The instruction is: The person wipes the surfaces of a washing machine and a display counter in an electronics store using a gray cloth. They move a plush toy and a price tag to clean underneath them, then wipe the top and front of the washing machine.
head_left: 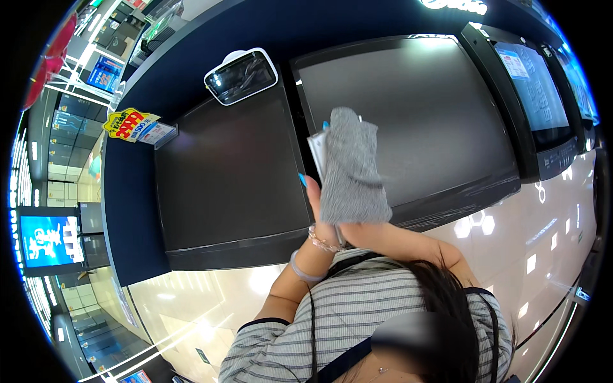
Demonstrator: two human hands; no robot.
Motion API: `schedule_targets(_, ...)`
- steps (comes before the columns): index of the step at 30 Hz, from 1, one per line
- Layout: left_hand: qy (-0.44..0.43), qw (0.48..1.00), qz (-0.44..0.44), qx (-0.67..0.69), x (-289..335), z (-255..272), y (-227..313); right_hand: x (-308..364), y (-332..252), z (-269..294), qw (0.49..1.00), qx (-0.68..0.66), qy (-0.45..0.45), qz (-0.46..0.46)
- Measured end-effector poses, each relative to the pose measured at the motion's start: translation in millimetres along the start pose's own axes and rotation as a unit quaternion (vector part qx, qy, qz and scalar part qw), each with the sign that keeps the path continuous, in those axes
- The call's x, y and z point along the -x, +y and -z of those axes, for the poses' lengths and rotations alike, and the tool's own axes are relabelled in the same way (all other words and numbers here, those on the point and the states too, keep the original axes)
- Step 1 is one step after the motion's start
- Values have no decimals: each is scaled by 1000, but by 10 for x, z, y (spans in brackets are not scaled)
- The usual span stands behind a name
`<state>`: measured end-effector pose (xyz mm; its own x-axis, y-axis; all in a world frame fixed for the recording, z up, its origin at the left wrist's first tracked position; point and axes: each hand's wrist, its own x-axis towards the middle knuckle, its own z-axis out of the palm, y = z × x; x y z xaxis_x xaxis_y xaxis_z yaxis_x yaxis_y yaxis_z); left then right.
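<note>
In front of my chest, my left hand (pixel 315 203) is closed around the side of a thin white panel (pixel 317 152). Its thumb, with a blue nail, points upward, and another blue nail shows at the panel's top edge. A fuzzy grey cloth (pixel 354 169) covers most of the panel's face. My right hand (pixel 359 235) is under the lower end of the cloth and appears to hold it against the panel. The cloth hides the right fingers, and its edge is slightly smeared by motion. Both hands are above two wide black appliance tops (pixel 230 185).
A white-rimmed device with a dark screen (pixel 242 78) stands at the back of the left top. A yellow-and-red price sign (pixel 131 124) sits at its far left corner. More black appliances (pixel 533 96) stand at the right. Glossy tiled floor (pixel 185 306) lies nearer me.
</note>
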<state>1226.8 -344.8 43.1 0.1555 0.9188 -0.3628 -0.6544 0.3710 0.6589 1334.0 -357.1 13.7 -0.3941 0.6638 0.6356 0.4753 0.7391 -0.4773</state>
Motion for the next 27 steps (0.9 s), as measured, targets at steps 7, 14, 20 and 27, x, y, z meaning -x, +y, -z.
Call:
schedule_targets(7,-116,983,-45,134,-398,335,245,405,-121,-188,992,-13,-51,115)
schedule_targets(14,-146,964,-93,200,-406,339,414,1044,102,94,993,35,-28,111)
schedule_targets(20,-252,932,-35,257,-420,268,424,1520,273,217,980,178,74,-53)
schedule_targets(27,-216,947,-60,230,-521,386,342,1589,371,92,935,265,134,-192)
